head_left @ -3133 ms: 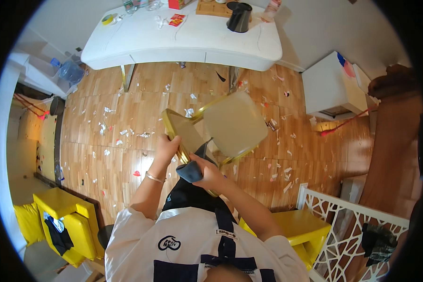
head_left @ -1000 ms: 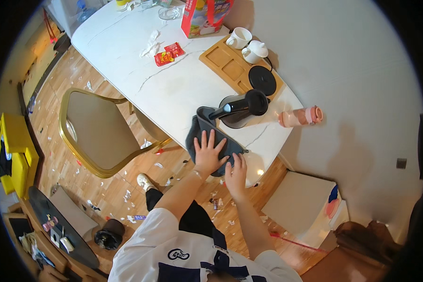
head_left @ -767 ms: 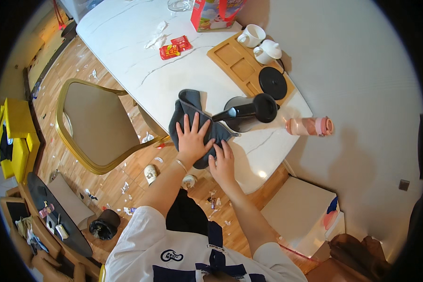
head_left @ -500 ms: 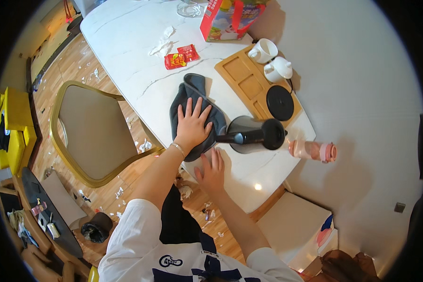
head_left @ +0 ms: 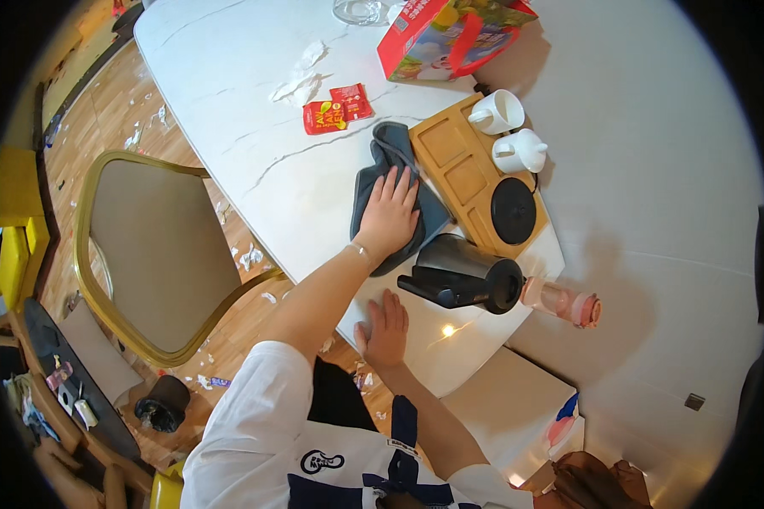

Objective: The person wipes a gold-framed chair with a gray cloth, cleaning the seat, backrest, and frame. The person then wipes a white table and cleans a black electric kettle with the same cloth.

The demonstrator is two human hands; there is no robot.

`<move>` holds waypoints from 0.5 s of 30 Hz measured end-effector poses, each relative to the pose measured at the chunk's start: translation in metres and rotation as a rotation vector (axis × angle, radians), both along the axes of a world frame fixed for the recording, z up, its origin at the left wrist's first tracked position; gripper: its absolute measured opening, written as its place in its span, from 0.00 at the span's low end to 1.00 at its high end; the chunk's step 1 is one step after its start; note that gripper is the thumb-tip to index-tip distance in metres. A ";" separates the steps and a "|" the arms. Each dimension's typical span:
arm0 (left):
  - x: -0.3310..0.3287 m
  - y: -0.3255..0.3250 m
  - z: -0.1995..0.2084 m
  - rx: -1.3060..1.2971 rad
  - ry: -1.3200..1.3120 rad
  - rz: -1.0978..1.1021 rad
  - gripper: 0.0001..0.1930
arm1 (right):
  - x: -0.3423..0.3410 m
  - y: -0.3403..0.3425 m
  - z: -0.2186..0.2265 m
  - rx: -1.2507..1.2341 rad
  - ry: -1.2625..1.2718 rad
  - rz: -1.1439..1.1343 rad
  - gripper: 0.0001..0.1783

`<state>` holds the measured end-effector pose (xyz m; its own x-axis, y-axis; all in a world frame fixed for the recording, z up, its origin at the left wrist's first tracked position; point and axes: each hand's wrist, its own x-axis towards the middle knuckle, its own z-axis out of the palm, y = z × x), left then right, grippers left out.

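Note:
My left hand (head_left: 389,214) lies flat with fingers spread on a dark grey cloth (head_left: 380,246), pressing it against the white marbled table (head_left: 306,212). One corner of the cloth is folded over at its far end, and its right edge reaches the wooden tray (head_left: 450,161). Nearer to me, my right hand (head_left: 385,332) rests open on the tabletop by the edge, fingers stretched out, holding nothing. Just right of both hands stands an electric kettle (head_left: 463,259) with a black lid and handle; neither hand touches it.
On the tray sit a white mug (head_left: 497,112), a white lidded pot (head_left: 519,151) and a black round base (head_left: 514,210). A pink bottle (head_left: 560,301) stands by the wall. Red packets (head_left: 337,110), crumpled tissue (head_left: 301,81) and a colourful bag (head_left: 450,42) lie farther off. A chair (head_left: 161,254) stands left.
My left hand has slid the cloth rightward, up to the tray. The kettle's handle now points more toward me. My right hand stays on the table; the whole view has shifted slightly.

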<state>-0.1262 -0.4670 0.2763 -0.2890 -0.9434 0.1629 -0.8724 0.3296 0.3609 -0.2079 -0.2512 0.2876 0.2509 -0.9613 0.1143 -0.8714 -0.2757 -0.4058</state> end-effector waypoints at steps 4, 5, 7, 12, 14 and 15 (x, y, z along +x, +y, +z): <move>0.050 0.069 0.015 0.090 0.067 0.023 0.30 | 0.001 -0.004 -0.001 -0.038 0.034 -0.029 0.28; 0.064 0.093 0.017 0.105 0.065 0.077 0.31 | 0.002 -0.004 0.002 0.016 0.043 -0.026 0.29; 0.084 0.139 0.022 0.186 0.071 0.150 0.33 | 0.002 -0.002 -0.001 0.038 0.058 -0.019 0.30; 0.111 0.132 0.026 0.148 0.090 0.153 0.33 | 0.001 0.000 -0.006 0.023 0.072 -0.009 0.32; 0.124 0.099 0.024 0.075 0.052 0.268 0.31 | -0.001 0.001 -0.007 -0.017 0.086 0.010 0.33; 0.131 0.083 0.023 0.044 0.024 0.342 0.30 | -0.001 0.000 -0.007 -0.021 0.086 0.018 0.33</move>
<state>0.0047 -0.3838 0.2992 0.0489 -0.9912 0.1226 -0.9208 0.0028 0.3900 -0.2086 -0.2512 0.2805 0.2778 -0.9542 0.1114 -0.8976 -0.2991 -0.3238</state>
